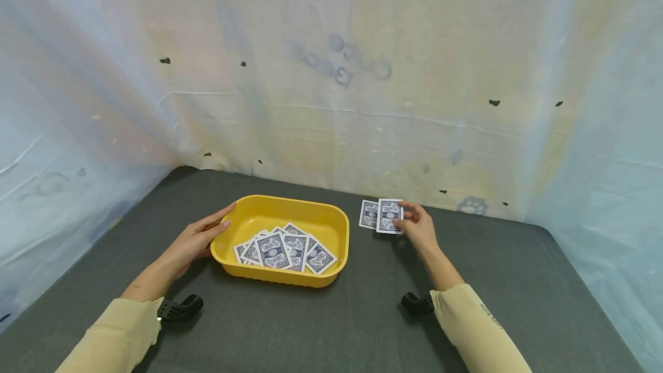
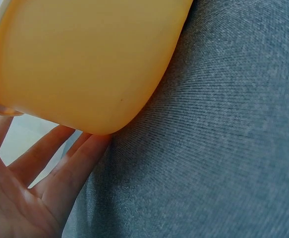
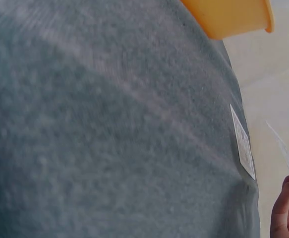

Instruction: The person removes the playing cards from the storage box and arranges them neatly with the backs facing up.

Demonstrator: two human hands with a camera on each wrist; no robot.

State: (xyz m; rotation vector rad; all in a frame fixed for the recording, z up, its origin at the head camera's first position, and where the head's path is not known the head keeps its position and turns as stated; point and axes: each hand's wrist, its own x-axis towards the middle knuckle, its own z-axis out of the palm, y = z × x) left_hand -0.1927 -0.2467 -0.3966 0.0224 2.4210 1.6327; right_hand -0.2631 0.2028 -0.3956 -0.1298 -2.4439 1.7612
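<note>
My left hand (image 1: 194, 240) rests against the left end of a yellow plastic tray (image 1: 339, 229), its fingers fairly straight. In the left wrist view, fingertips touch the outer wall of the tray (image 2: 89, 59) low down, and the uppermost finger reaches behind the rim. Several blue-patterned playing cards (image 1: 273, 251) lie overlapping, face down, along the tray's near side. My right hand (image 1: 420, 230) pinches one playing card (image 1: 389, 216) between thumb and fingers. The right wrist view shows this card (image 3: 282, 148) raised off the table. Another playing card (image 3: 242, 144) lies on the table beneath and left of it.
A dark grey cloth (image 1: 373, 321) covers the table. Behind its far edge hangs a pale plastic sheet (image 1: 331, 102), which also runs along both sides. Black wrist devices (image 1: 180, 308) sit at both sleeves.
</note>
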